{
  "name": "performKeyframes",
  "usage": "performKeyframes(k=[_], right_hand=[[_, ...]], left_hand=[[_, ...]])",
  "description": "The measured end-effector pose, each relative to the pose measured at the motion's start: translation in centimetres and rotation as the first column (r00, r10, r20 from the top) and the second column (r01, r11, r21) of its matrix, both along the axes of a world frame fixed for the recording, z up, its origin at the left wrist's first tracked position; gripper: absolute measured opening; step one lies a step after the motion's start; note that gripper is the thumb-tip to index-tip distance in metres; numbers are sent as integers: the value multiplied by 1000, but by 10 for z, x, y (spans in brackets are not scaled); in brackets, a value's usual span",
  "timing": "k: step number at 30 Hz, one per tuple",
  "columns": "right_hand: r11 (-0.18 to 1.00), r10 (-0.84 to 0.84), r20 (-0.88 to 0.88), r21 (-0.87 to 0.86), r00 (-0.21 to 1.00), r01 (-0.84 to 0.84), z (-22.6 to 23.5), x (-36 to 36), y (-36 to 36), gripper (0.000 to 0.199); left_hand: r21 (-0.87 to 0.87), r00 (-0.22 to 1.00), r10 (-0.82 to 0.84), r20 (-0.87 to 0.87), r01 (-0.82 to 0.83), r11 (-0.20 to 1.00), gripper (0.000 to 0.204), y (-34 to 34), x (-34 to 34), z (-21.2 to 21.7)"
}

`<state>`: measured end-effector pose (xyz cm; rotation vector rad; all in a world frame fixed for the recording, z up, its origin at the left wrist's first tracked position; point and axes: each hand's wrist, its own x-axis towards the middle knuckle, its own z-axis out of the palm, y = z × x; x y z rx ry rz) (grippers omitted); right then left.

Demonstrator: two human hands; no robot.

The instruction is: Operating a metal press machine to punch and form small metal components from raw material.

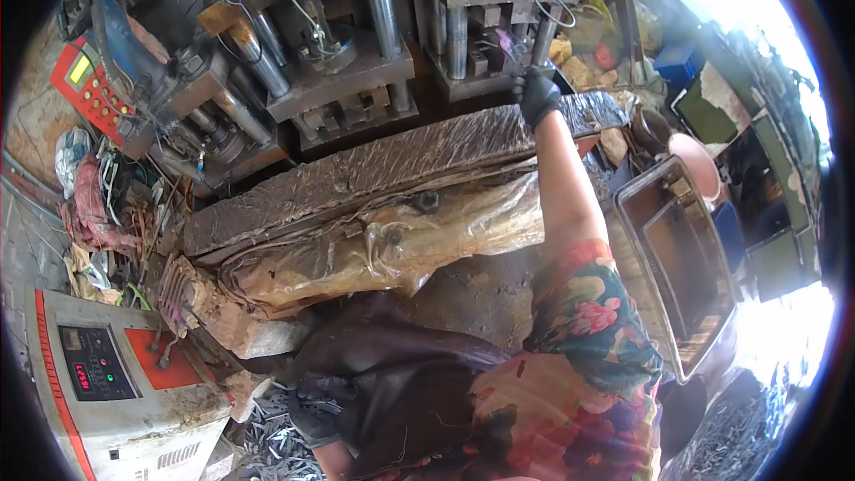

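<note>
My right hand, in a black glove, reaches forward to the right-hand press. Its fingers are curled beside the press's front post; what they hold is not clear. Just beyond the fingertips, a small pink-purple piece shows between the press plates. Low on the left, my left hand, in a dark glove, is down at a heap of thin grey metal pieces. Its fingers look bent and are partly lost in shadow, with a dark apron beside them.
A second press stands left of the first. A plastic-wrapped ledge runs before both. To the right is a rectangular metal bin. A control cabinet stands lower left, a red keypad box upper left.
</note>
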<state>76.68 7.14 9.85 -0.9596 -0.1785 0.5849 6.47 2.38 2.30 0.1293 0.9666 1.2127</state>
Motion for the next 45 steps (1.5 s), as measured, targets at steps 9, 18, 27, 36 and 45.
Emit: performKeyframes(k=[9,18,27,36,45], right_hand=[[745,148,430,-641,890,186,-9,-111,-144,55],[353,563,390,-911,729,215,1,-137,-139,46],[778,595,108,-325,796,-537,17,-243,79,43],[766,637,-243,306,732,-565,15,-243,225,16],[817,550,-191,323,813,-477,12,-241,68,13]], left_hand=[[123,909,-162,385,124,985,11,-2,-37,-26],[151,919,-117,377,64,987,11,-6,-61,-48],[93,951,-88,295,63,994,13,-11,-48,-33],[26,754,-119,646,135,991,21,-13,-22,22],[41,881,-112,459,104,994,19,-5,-40,-22]])
